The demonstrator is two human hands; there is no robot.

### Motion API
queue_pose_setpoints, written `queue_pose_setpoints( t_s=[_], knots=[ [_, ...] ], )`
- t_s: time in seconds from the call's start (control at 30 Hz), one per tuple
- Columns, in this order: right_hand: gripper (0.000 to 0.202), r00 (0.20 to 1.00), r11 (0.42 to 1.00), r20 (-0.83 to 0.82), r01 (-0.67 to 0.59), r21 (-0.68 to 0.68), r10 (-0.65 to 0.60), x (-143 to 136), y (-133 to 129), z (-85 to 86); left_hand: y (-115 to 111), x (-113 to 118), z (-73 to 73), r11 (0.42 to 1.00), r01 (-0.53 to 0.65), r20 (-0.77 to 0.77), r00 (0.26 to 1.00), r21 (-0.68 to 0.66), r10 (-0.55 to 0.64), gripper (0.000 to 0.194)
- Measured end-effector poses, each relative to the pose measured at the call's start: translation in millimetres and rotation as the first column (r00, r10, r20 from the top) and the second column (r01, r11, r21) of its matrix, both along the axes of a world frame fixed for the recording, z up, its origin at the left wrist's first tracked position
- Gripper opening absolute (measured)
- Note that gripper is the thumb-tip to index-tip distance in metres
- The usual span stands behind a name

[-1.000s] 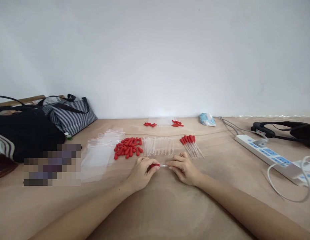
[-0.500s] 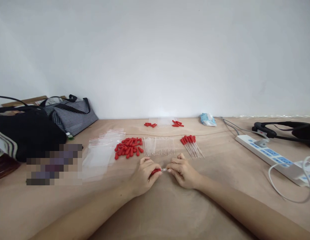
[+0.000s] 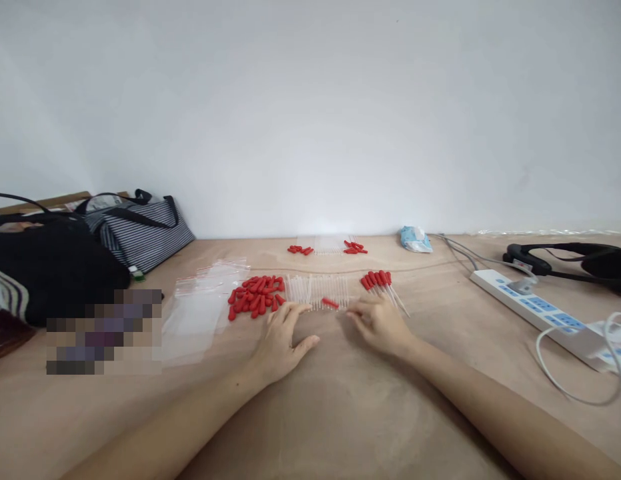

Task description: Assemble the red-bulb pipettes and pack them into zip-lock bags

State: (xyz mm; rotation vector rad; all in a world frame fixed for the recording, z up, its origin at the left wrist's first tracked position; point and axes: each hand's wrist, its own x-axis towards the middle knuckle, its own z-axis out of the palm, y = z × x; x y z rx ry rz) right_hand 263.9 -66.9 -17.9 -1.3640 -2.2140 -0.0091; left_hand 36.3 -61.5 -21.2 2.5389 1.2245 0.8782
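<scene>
My left hand [image 3: 284, 341] is open and holds nothing, thumb and fingers apart, just in front of the pile of red rubber bulbs [image 3: 255, 295]. My right hand [image 3: 380, 323] is closed on the clear tube of a dropper, whose red bulb [image 3: 330, 303] points left and looks blurred. That bulb is over the near ends of a row of clear tubes [image 3: 317, 290]. Behind my right hand, several red-capped droppers [image 3: 377, 279] lie fanned out, their lower parts partly hidden by the hand.
Clear zip bags [image 3: 190, 320] lie at the left, near a striped bag [image 3: 150, 230] and a black bag [image 3: 65, 267]. More red pieces [image 3: 355, 247] lie by the wall, near a blue packet [image 3: 415, 239]. A power strip [image 3: 540, 310] and black headset [image 3: 580, 262] are at the right.
My left hand has let go of the red bulb and opened. The right hand has moved slightly right and away from me, taking the dropper out of the left hand.
</scene>
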Motion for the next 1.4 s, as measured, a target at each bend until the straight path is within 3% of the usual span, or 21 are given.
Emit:
queue_pose_setpoints(
  t_s=[0.1, 0.2, 0.47, 0.73, 0.87, 0.97, 1.03, 1.23, 1.4],
  knots=[
    [0.019, 0.948, 0.956, -0.122, 0.290, -0.040, -0.292, 15.1, 21.3, -5.6, -1.0, -0.9, 0.0, 0.997, -0.045, 0.001, 0.999, -0.064, 0.046, 0.026],
    [0.018, 0.912, 0.914, -0.065, 0.400, -0.072, -0.405, 16.6, 38.3, -8.6, -1.8, -0.1, 1.6, 0.995, -0.025, -0.032, 0.999, -0.097, 0.022, 0.018],
    [0.024, 0.867, 0.871, 0.230, 0.476, -0.121, -0.441, 0.4, 43.9, -8.1, -0.1, -1.0, 5.2, 0.997, 0.029, -0.052, 0.998, -0.068, -0.033, 0.011],
    [0.029, 0.832, 0.823, 0.217, 0.546, -0.155, -0.511, -7.2, 45.5, 3.4, 0.1, 1.6, 2.6, 0.996, 0.051, -0.071, 0.996, -0.066, -0.056, 0.008],
    [0.035, 0.791, 0.747, 0.240, 0.611, -0.262, -0.563, -19.7, 55.9, 9.4, 11.2, -6.7, 5.5, 0.992, -0.127, -0.099, 0.987, 0.027, 0.129, 0.010],
    [0.036, 0.776, 0.712, 0.258, 0.630, -0.309, -0.575, -24.1, 62.8, 11.2, 29.0, -22.2, 12.0, 0.946, -0.307, -0.105, 0.943, 0.106, 0.317, 0.012],
    [0.034, 0.776, 0.706, 0.263, 0.631, -0.323, -0.573, -25.1, 65.9, 11.8, 40.9, -32.0, 15.4, 0.921, -0.370, -0.116, 0.916, 0.120, 0.384, 0.013],
    [0.032, 0.780, 0.694, 0.274, 0.625, -0.357, -0.562, -28.2, 71.3, 13.6, 55.6, -40.0, 10.9, 0.955, -0.225, -0.244, 0.932, 0.192, 0.268, 0.018],
    [0.032, 0.781, 0.692, 0.269, 0.625, -0.362, -0.564, -25.9, 72.3, 14.1, 55.7, -37.3, 4.5, 0.947, -0.165, -0.266, 0.933, 0.277, 0.241, 0.015]
  ],
)
